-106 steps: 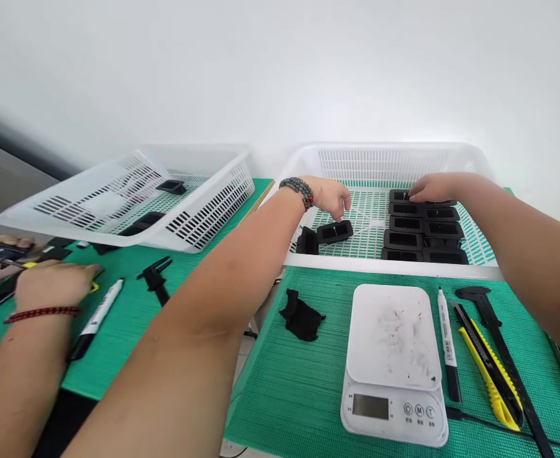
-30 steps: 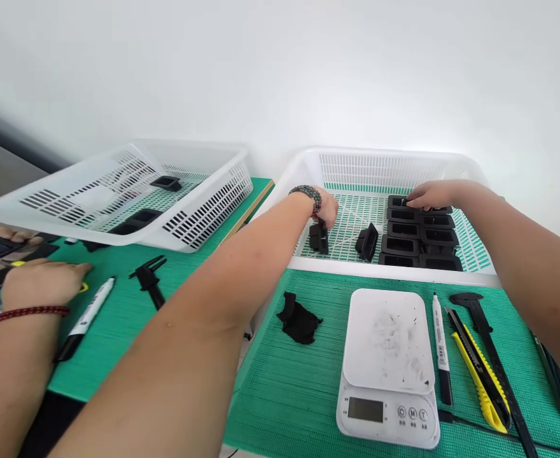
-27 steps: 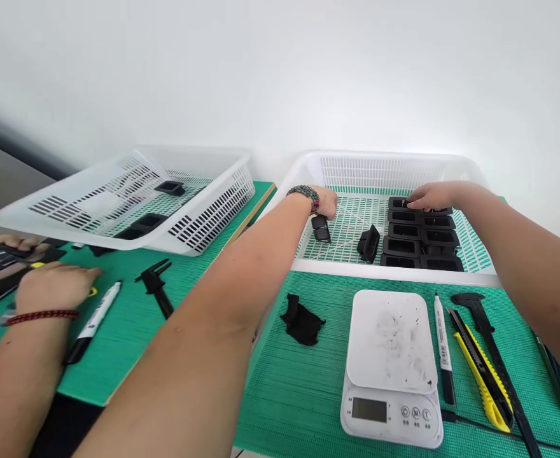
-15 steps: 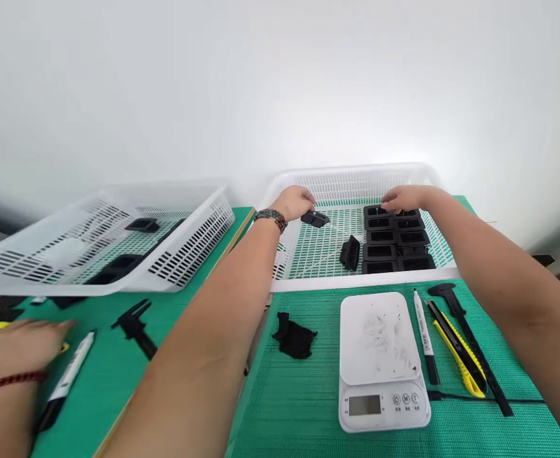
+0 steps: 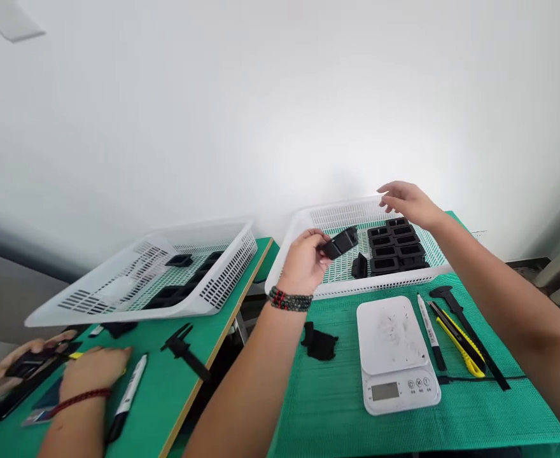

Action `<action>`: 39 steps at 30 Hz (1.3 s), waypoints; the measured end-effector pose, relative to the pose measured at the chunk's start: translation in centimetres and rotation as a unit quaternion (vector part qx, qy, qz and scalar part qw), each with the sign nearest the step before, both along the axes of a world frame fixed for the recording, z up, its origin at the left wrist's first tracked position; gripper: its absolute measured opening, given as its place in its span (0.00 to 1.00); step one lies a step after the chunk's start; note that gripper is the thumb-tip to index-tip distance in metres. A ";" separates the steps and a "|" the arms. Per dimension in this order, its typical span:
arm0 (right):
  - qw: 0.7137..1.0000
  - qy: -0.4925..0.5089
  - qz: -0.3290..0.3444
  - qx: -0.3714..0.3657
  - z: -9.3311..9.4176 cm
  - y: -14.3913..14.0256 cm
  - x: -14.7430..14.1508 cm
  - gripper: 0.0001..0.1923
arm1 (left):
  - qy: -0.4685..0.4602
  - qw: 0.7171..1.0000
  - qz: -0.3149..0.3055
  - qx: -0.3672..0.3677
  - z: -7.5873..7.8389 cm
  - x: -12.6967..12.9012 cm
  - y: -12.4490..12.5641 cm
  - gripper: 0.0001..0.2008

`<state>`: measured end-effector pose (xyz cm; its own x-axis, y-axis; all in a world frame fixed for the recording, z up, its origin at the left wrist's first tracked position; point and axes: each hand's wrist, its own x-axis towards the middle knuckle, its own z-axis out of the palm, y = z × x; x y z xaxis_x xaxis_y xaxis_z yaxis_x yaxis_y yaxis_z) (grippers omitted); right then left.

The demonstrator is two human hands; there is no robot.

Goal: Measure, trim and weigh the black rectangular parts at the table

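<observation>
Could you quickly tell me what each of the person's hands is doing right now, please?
Left hand: closed on a black plastic part, lifted above the basket.
Right hand: open, holding nothing, above the stacked parts.

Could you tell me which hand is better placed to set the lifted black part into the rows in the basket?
Left, probably: the left hand already grips the black part above the basket; the right hand hovers open, empty.
</observation>
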<state>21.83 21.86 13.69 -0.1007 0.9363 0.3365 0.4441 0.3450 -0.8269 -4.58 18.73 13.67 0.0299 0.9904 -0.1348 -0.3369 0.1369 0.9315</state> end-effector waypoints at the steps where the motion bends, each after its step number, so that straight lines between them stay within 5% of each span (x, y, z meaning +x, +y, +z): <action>1: 0.997 0.054 0.050 0.031 0.1 -2.2 -0.4 0.16 | -0.023 1.000 0.000 -0.015 -0.5 -0.1 -1.5 0.10; 4: 0.981 0.106 0.164 0.018 -1.5 -9.3 -2.0 0.19 | -0.056 0.998 -0.002 -0.040 -2.5 0.3 -5.5 0.11; 8: 0.954 0.201 0.214 -0.063 -6.3 -17.0 -4.2 0.13 | -0.080 0.993 -0.039 -0.075 -5.0 2.0 -10.6 0.10; 14: 0.848 0.465 0.129 -0.218 -12.1 -24.6 -4.2 0.17 | -0.111 0.987 -0.051 -0.100 -8.1 2.6 -18.1 0.16; 17: 0.813 0.519 0.120 -0.235 -13.3 -27.2 -2.9 0.17 | -0.015 1.000 0.021 -0.001 -10.6 1.1 -20.1 0.15; 20: 0.804 0.536 0.106 -0.233 -14.1 -29.0 -1.4 0.18 | 0.163 0.965 0.181 0.101 -13.8 -0.7 -20.5 0.09; 25: 0.803 0.549 0.067 -0.223 -15.8 -31.4 0.3 0.20 | 0.266 0.951 0.142 0.061 -18.0 -2.0 -20.4 0.05; 29: 0.805 0.545 0.040 -0.230 -17.5 -33.2 1.0 0.18 | 0.261 0.954 0.136 0.060 -18.8 -1.9 -21.2 0.05; 39: 0.815 0.537 0.003 -0.217 -18.7 -34.7 0.7 0.16 | 0.195 0.974 0.117 0.008 -17.6 -1.9 -21.0 0.05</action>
